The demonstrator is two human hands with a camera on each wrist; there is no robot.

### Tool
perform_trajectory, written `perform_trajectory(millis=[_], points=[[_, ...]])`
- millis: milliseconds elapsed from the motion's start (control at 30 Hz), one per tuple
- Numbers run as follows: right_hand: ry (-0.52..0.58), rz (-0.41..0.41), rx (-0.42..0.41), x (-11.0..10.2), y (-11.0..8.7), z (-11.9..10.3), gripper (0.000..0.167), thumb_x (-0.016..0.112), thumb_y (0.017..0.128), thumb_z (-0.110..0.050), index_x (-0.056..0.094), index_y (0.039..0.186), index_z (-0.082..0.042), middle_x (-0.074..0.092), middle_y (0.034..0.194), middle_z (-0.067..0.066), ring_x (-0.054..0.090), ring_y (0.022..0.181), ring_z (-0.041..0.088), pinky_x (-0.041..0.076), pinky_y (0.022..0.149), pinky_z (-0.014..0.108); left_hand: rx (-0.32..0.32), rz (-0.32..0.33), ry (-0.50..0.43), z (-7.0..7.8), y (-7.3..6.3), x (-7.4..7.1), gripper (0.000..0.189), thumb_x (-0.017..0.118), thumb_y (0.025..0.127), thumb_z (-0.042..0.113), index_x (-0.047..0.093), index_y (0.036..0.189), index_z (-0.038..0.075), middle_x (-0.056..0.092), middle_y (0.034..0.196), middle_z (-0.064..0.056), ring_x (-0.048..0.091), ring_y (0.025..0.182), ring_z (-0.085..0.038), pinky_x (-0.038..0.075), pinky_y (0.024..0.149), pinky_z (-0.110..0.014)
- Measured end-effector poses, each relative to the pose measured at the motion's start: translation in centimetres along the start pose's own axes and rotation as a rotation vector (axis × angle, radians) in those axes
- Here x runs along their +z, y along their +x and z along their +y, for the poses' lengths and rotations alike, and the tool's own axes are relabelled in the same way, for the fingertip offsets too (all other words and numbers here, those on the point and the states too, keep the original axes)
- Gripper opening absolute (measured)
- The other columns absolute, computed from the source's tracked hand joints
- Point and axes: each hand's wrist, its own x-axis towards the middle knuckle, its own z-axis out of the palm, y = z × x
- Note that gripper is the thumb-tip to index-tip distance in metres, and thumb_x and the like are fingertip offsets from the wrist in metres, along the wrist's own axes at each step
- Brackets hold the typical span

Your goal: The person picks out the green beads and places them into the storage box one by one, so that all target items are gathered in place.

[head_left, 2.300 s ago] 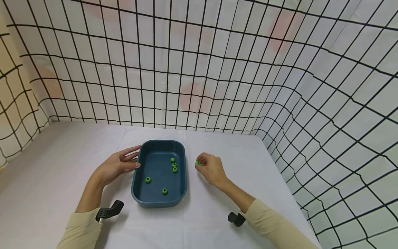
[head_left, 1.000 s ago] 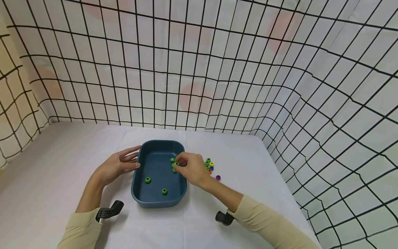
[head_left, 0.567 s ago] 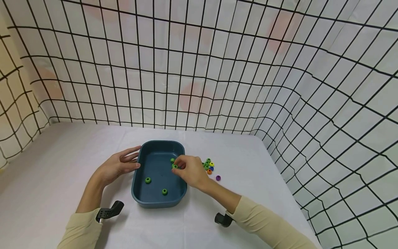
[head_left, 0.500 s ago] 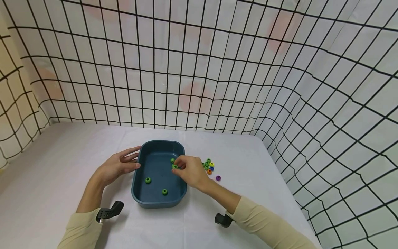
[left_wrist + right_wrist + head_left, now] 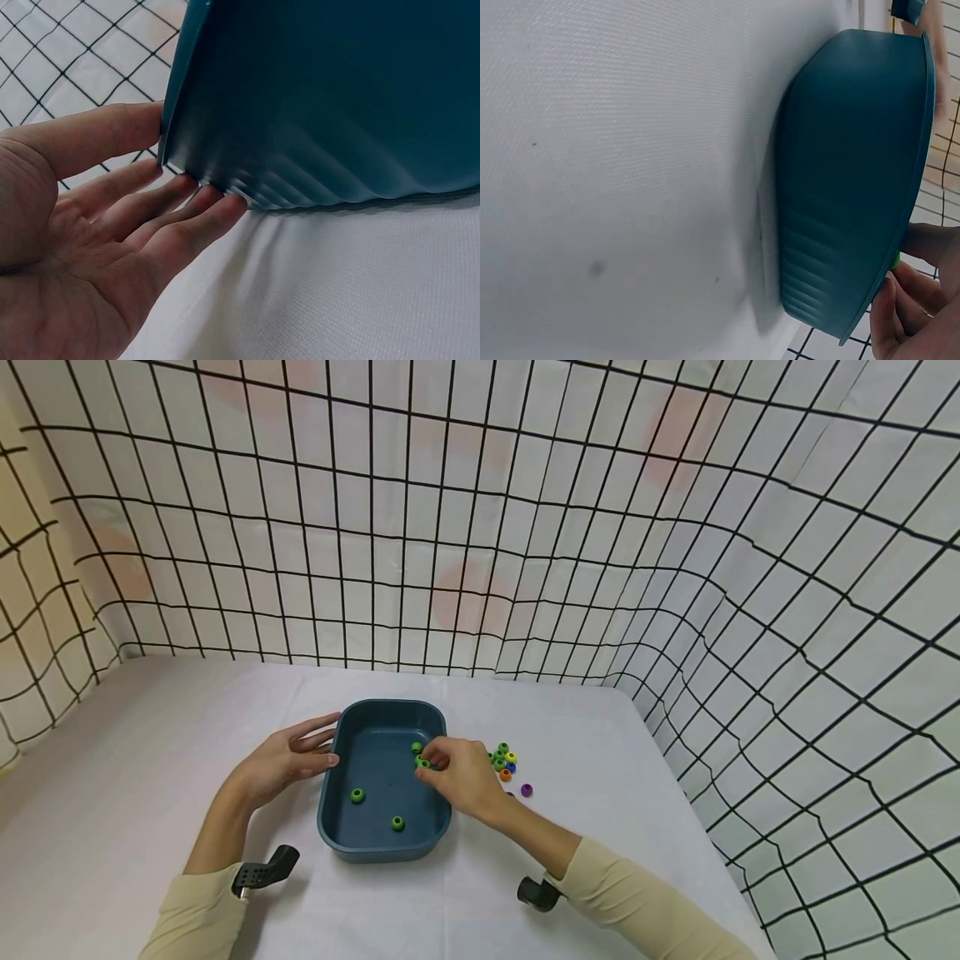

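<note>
Pinching a green bead over the tray toward three o'clock, the right hand should release it low while the left hand, fingers extended, steadies nine o'clock.

A white tablecloth extends beneath the left hand and the right hand. Black grid mesh stands beyond both hands and along their outer sides. Behind the mesh, a white sheet shows faint reddish patches.

the tray is dark blue, its beads green, the sleeves beige, the net a black grid.
</note>
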Motion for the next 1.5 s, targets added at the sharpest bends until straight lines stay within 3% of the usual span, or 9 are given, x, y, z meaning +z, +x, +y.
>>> perform_trajectory(millis=[1500], points=[[0.006, -0.015, -0.006, 0.10, -0.16, -0.08, 0.025, 0.078, 0.090, -0.014, 0.074, 0.111, -0.002, 0.076, 0.102, 0.014, 0.071, 0.091, 0.025, 0.059, 0.076, 0.028, -0.004, 0.003, -0.005, -0.03, 0.02, -0.03, 0.083, 0.073, 0.093, 0.016, 0.027, 0.161, 0.012, 0.031, 0.162, -0.023, 0.032, 0.150, -0.042, 0.043, 0.112, -0.052]])
